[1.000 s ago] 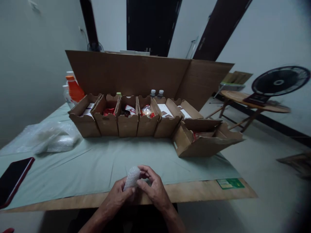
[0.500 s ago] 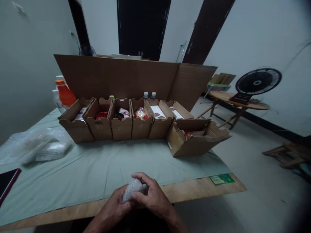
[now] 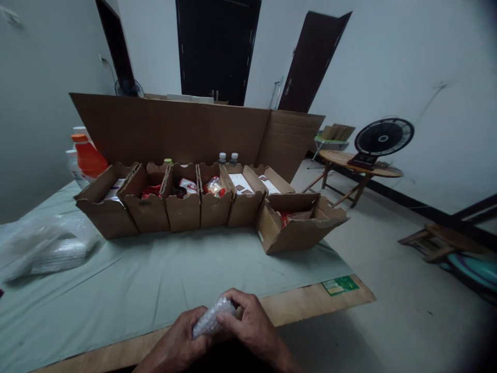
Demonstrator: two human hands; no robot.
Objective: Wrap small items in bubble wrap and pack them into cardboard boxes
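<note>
Since a moment ago the two hands have dropped lower and closer to the near edge of the table, and the small bubble-wrapped bundle (image 3: 213,320) that stood nearly upright between the fingers now lies tilted over, its long axis running from lower left up to upper right, the upper end pointing away toward the boxes. The left hand (image 3: 179,342) cups the lower end from beneath, fingers curled round it, while the right hand (image 3: 250,326) closes over the upper end with thumb and forefinger pinching the wrap; both hands are clenched on the bundle, which sits just above the bare wooden table edge (image 3: 306,300). Beyond them the pale green cloth (image 3: 155,274) covers the table. A row of open brown cardboard boxes (image 3: 178,199) stands across the far side, with red and white packets showing inside, and one more brown cardboard box (image 3: 298,228) lies at an angle at the right end of the row. A tall sheet of brown cardboard (image 3: 174,129) stands behind them. A heap of clear plastic wrap (image 3: 46,246) lies at the left, an orange bottle (image 3: 88,158) behind it.
</note>
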